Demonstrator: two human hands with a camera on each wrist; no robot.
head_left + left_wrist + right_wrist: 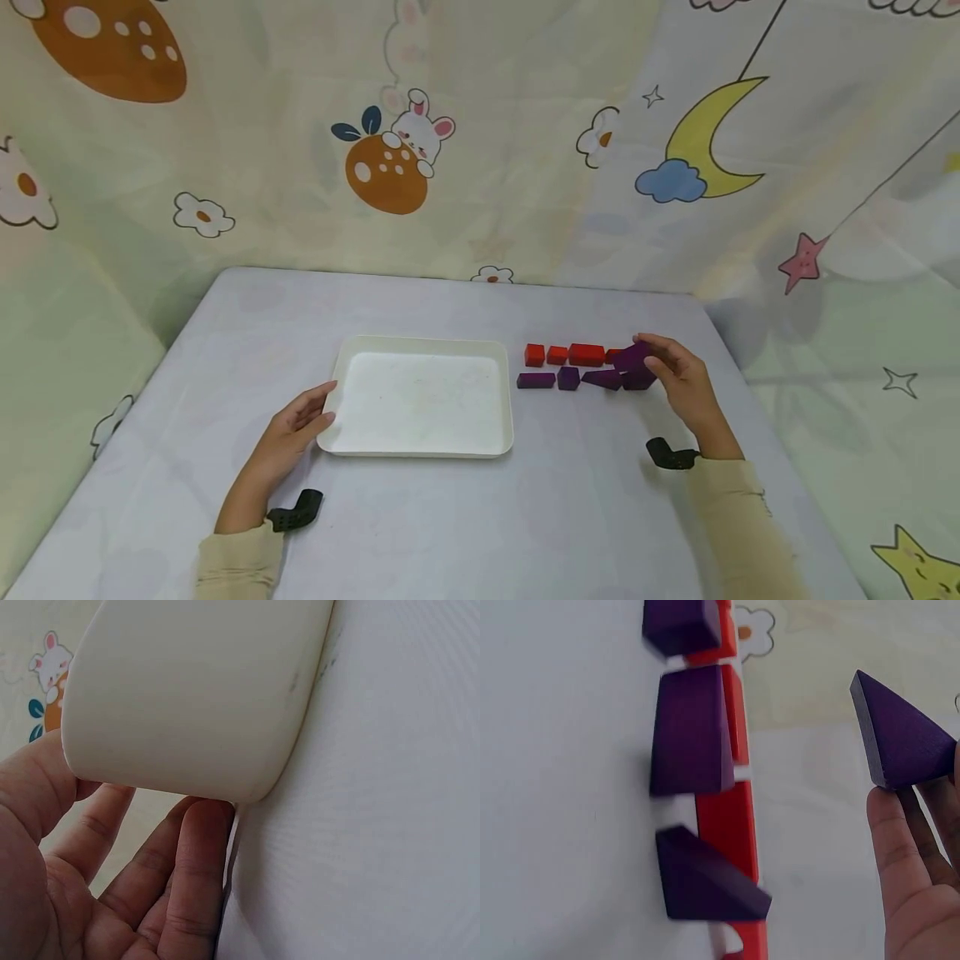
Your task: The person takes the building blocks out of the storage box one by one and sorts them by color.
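A white rectangular tray (420,404) lies on the table, with nothing in it. My left hand (296,425) holds its left rim, thumb at the top edge and other fingers against the side wall (187,712). To the right of the tray, my right hand (686,387) pinches a purple triangular block (904,735) by one end, raised above the right end of two block rows. The back row is red blocks (587,355); the front row is purple blocks (536,381) of differing shapes. The held block partly hides the red row's right end in the head view.
A white cloth covers the table (465,525). Behind and beside it hangs a printed curtain (510,167) with cartoon figures. Each wrist wears a black mount, one at the left (296,511) and one at the right (671,455).
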